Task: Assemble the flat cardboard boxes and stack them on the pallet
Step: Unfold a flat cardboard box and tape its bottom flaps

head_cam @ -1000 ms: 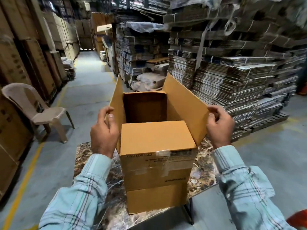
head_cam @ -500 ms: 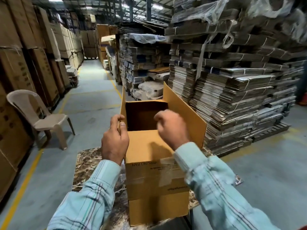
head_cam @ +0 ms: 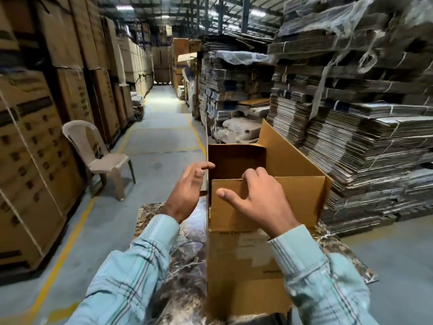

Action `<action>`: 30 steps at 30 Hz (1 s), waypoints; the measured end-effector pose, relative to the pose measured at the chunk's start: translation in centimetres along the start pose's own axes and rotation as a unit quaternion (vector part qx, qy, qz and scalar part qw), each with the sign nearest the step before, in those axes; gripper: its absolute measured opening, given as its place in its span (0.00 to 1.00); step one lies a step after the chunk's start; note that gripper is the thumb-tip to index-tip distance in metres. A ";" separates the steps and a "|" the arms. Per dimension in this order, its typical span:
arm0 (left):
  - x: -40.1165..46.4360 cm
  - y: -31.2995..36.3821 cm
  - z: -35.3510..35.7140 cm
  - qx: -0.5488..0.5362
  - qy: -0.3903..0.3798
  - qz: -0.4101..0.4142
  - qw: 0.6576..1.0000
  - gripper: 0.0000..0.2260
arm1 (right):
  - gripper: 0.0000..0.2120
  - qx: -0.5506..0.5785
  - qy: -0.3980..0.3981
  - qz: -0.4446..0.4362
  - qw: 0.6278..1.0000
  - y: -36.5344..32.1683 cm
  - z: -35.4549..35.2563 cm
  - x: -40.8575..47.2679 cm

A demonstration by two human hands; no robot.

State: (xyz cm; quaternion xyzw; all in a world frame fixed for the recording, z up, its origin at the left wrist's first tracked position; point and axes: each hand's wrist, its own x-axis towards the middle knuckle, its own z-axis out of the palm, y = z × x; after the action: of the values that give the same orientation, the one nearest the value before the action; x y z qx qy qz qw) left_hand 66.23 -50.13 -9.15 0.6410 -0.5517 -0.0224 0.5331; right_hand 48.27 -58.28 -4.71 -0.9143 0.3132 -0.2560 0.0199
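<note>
While the cardboard box (head_cam: 253,261) stands upright on the marble-patterned table (head_cam: 185,233), I log the following. Item one, box: open at the top, near flap (head_cam: 295,200) folded roughly level over the mouth, right flap (head_cam: 288,151) standing up and leaning outward, far flap (head_cam: 236,158) tipped inward, left flap seen edge-on as a thin vertical line. Old tape and faint print mark the near wall.

Item two, right hand (head_cam: 260,202): lying on the near flap, fingers hooked over its far edge, thumb spread flat on the cardboard; grip closed on that flap.

Item three, left hand (head_cam: 189,188): just beside the left flap's edge, fingers relaxed and apart, forefinger extended toward the box mouth; grip apart, holding nothing that I can make out.

Governing relation: the box lies directly ahead of both hands, its longer side apparently running left to right. The left hand is nearer the upright left flap, which I judge is the next to fold down.

Surroundings: a plastic chair (head_cam: 98,156) to the left, grey concrete floor (head_cam: 150,141) with yellow lines, tall stacks of cartons (head_cam: 35,146) on the left, bundled flat cardboard (head_cam: 365,141) on the right. No pallet for stacking is identifiable.
</note>
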 end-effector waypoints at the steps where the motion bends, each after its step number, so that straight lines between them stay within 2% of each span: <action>1: 0.5 0.1 0.1 0.016 -0.017 0.008 1.000 0.15 | 0.39 -0.002 0.010 0.006 1.000 0.2 0.1 -0.4; 4: 2.0 0.2 1.2 0.060 -0.084 0.056 0.993 0.23 | 0.43 -0.008 0.046 0.040 0.998 1.6 0.4 -1.1; 7: 3.6 1.0 2.8 0.135 -0.126 0.109 0.977 0.21 | 0.43 -0.028 0.083 0.079 0.993 3.6 0.4 -1.9; 10: 5.9 0.6 3.7 0.254 -0.176 0.175 0.935 0.22 | 0.41 -0.022 0.102 0.097 0.990 5.9 -0.3 -3.1; 13: 8.9 0.4 3.4 0.340 -0.227 0.170 0.897 0.32 | 0.38 -0.009 0.082 0.088 0.993 7.9 -1.3 -4.2; 15: 10.2 1.4 3.5 0.358 -0.216 0.185 0.889 0.31 | 0.35 0.002 0.074 0.090 0.993 9.1 -1.8 -4.6; 18: 10.2 3.8 5.8 0.374 -0.170 0.257 0.874 0.27 | 0.27 0.028 0.089 0.112 0.989 10.3 -3.0 -4.5; 20: 9.4 5.2 8.0 0.354 -0.145 0.281 0.880 0.27 | 0.21 0.013 0.091 0.098 0.991 10.4 -4.0 -4.2; 24: 8.4 7.3 11.1 0.364 -0.096 0.271 0.886 0.28 | 0.20 -0.024 0.032 0.080 0.996 11.7 -6.3 -4.2; 28: 8.1 8.0 12.5 0.408 -0.105 0.250 0.872 0.28 | 0.21 0.117 -0.039 0.096 0.988 13.1 -7.2 -4.8; 30: 7.9 8.0 13.0 0.413 -0.107 0.248 0.870 0.27 | 0.21 0.052 -0.067 0.110 0.990 12.7 -6.6 -4.4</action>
State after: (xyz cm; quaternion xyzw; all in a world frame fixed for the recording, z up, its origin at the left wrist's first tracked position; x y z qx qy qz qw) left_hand 55.88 -63.05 -4.67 0.6388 -0.7050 0.2718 0.1449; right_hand 35.00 -65.10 -3.45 -0.8871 0.3960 -0.2062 0.1168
